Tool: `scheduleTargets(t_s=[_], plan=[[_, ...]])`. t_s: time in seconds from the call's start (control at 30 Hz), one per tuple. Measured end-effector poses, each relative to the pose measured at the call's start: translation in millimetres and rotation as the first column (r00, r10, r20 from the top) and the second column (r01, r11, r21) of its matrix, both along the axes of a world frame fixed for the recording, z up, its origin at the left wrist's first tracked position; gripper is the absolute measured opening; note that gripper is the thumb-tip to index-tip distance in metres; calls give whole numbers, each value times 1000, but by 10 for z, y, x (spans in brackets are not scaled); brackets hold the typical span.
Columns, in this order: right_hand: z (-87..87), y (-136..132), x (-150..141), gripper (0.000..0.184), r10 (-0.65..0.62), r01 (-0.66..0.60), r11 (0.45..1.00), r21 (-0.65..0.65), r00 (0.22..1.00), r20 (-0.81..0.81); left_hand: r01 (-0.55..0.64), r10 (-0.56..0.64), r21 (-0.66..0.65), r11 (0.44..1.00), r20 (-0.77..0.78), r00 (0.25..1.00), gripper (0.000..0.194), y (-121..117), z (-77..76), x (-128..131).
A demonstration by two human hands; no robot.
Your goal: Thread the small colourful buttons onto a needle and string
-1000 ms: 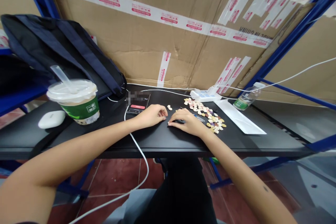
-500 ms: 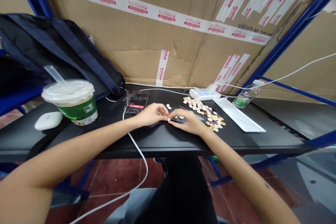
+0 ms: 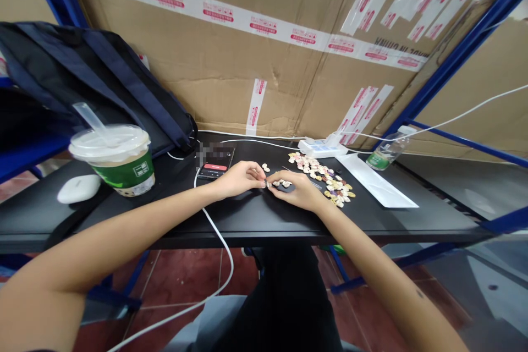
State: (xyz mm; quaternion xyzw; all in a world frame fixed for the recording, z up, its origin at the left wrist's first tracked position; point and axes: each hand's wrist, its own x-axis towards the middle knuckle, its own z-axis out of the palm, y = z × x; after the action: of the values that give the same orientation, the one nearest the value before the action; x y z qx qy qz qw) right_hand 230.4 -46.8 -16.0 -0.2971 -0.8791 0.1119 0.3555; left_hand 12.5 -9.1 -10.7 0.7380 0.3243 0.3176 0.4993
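Near the front of the black table, my left hand (image 3: 241, 180) and my right hand (image 3: 297, 192) nearly meet at the fingertips. A small pale button-like piece (image 3: 269, 184) sits in the pinch of my right thumb and finger. The left thumb and finger press together right beside it; what they hold is too small to make out. Several similar pieces (image 3: 284, 182) lie just behind my right fingers, partly hidden by them. One or two more pale pieces (image 3: 265, 168) rest behind the fingertips. A larger spread of white, pink, yellow and brown pieces (image 3: 307, 165) lies beyond my right hand.
A phone (image 3: 214, 168) lies behind my left hand, with a white cable (image 3: 218, 236) hanging over the edge. To the left stand a lidded cup (image 3: 127, 168), a white case (image 3: 78, 189) and a backpack (image 3: 124, 77). At right are a power strip (image 3: 319, 148), white packet (image 3: 375, 181) and bottle (image 3: 388, 151).
My fingertips have drawn slightly apart, and the small piece has shifted a little to the right with my right fingers. More of the pieces behind that hand now show.
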Motion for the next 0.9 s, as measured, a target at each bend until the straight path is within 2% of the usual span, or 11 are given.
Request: scheduleTargets(t_s=[0.9], plan=[[10, -23, -28, 12, 23, -20, 998, 54, 998, -53, -30, 31, -40, 999, 33, 999, 16, -16, 6, 22]])
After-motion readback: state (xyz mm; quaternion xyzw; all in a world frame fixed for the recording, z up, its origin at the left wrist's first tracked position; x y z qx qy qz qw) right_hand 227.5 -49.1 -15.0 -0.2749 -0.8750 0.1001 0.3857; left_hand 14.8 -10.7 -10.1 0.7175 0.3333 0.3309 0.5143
